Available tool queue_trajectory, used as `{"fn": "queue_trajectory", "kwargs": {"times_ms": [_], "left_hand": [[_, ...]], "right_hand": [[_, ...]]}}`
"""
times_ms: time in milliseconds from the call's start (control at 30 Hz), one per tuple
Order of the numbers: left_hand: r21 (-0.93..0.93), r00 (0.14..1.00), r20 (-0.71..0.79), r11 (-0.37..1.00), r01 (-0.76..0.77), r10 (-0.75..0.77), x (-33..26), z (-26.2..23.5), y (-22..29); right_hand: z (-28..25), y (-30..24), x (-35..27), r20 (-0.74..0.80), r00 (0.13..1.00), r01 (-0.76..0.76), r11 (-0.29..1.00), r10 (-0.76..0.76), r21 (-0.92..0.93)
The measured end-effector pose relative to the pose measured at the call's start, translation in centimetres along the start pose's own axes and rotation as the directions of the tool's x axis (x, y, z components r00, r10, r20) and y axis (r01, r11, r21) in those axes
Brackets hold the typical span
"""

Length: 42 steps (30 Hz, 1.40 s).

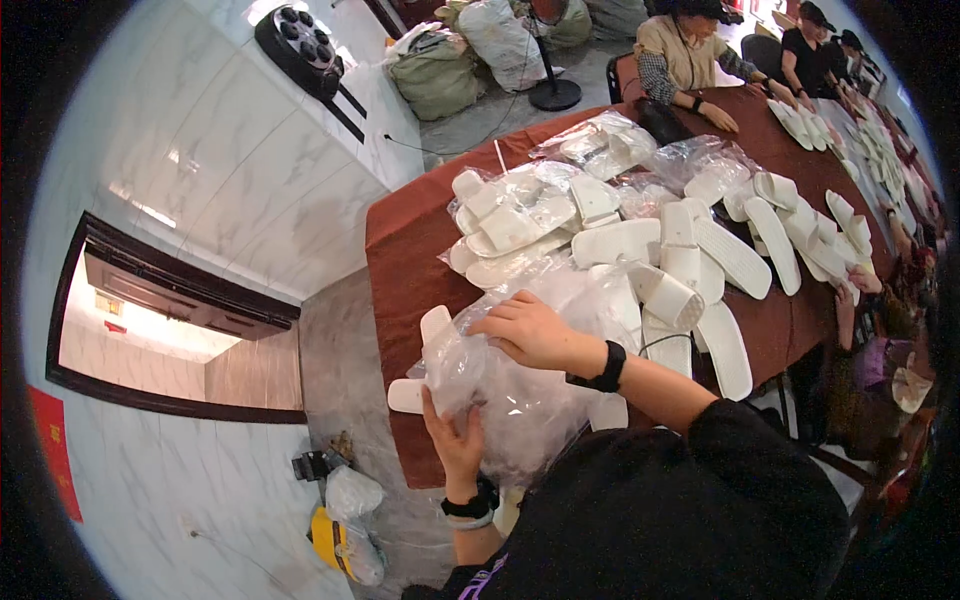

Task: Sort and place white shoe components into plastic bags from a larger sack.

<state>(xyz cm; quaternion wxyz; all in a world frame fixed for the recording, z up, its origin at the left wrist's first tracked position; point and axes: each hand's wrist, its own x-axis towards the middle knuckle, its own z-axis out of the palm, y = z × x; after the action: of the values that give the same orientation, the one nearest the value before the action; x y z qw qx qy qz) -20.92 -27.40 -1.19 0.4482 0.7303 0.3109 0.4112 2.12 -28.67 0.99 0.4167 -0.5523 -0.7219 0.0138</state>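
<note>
White slippers (616, 242) on brown cloth (410, 250), marbled wall (230, 200)

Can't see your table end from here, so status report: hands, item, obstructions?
Left hand holding clear plastic; right hand at it too, grip unclear. White slipper partly covered. Slipper pile crowding beyond and rightward.

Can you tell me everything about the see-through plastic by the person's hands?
The see-through plastic looks thin, soft and crinkly, with a cloudy shine and bright glints. It is bunched up and wrinkled, not flat, near the close corner of the table with the brown cloth. The left hand touches its left part from below, and the right hand is over its upper part. A white slipper pokes out at its upper left. I can't tell if it is one bag or several.
</note>
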Motion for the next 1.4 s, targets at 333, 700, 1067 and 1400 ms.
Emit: {"fn": "queue_trajectory", "kwargs": {"times_ms": [333, 700, 1067, 1400], "left_hand": [[0.115, 0.912, -0.265, 0.929, 0.353, -0.314, -4.9, -11.3, -17.3], [0.187, 0.804, -0.416, 0.825, 0.534, -0.426, -9.9, -12.7, -18.0], [0.356, 0.808, -0.446, 0.751, 0.556, -0.386, -10.2, -13.3, -16.6], [-0.248, 0.744, -0.478, 0.885, 0.395, -0.466, -6.4, -11.7, -15.5]], "right_hand": [[3.4, 13.7, -6.8, 0.065, 0.794, -0.535, 0.746, 0.604, -0.397], [7.1, 16.3, -2.9, 0.36, 0.906, -0.018, 0.87, 0.223, -0.492], [8.7, 17.5, -0.7, 0.1, 0.942, -0.292, 0.927, 0.322, -0.233], [-14.2, 18.8, -1.3, -0.238, 0.811, -0.381, 0.791, 0.535, 0.48]]}}
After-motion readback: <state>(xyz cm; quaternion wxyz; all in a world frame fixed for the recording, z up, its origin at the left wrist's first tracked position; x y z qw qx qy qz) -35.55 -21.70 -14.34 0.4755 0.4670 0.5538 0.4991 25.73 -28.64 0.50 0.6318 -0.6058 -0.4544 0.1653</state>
